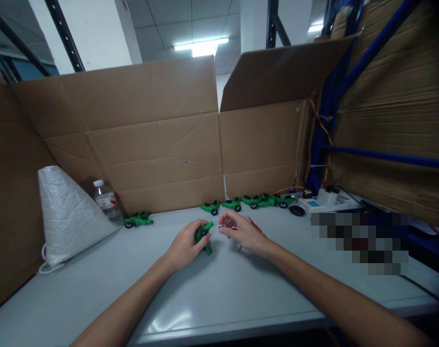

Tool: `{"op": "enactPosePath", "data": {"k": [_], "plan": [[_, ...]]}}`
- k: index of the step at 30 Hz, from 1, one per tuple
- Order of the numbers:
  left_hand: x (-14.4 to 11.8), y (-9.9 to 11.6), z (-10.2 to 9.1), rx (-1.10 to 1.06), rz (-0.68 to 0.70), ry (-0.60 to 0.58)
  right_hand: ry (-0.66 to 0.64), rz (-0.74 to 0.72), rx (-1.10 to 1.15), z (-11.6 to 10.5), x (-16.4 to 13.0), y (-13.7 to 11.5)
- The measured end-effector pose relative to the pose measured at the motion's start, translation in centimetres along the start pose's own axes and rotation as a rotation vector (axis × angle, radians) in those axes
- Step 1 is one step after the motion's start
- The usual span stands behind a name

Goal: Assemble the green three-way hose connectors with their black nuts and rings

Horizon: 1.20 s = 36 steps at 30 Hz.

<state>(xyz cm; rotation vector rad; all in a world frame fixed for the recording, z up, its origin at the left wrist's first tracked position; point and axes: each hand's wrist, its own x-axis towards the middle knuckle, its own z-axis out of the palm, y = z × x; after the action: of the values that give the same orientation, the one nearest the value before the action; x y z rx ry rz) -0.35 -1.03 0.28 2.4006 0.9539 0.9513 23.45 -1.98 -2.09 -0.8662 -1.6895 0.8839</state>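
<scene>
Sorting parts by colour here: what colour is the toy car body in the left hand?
Green, with a black wheel. The toy car in the left hand shows in the head view.

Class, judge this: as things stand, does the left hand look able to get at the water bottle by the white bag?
Probably not at once: the left hand is shut on a green toy. The table between it and the bottle looks bare, though the white bag stands close beside the bottle.
</scene>
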Motion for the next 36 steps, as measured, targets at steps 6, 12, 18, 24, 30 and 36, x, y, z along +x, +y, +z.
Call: {"op": "enactPosePath", "data": {"k": [6, 12, 18, 24, 30, 36], "plan": [[-0.2, -0.2, 0.0, 0.046, 0.025, -0.007, -0.012, -0.014, 0.021, -0.2, 0.2, -0.1], [-0.3, -0.3, -0.1, 0.036, 0.041, -0.017, -0.012, -0.003, 0.050, -0.5, 0.4, 0.0], [-0.3, 0.6, -0.2, -0.044, 0.047, -0.010, -0.008, -0.011, 0.054, -0.2, 0.2, -0.3], [-0.3, 1.1, 0.0, 0.096, 0.135, -0.055, 0.007, -0.006, 0.060, 0.7, -0.1, -0.8], [-0.3, 1.0, 0.2, 0.158, 0.171, -0.095, 0.021, 0.024, 0.162, 1.1, 0.0, -0.6], [-0.2, 1.6, 0.0, 0.075, 0.176, -0.070, -0.034, 0.149, 0.327, 1.0, -0.4, -1.1]]}}
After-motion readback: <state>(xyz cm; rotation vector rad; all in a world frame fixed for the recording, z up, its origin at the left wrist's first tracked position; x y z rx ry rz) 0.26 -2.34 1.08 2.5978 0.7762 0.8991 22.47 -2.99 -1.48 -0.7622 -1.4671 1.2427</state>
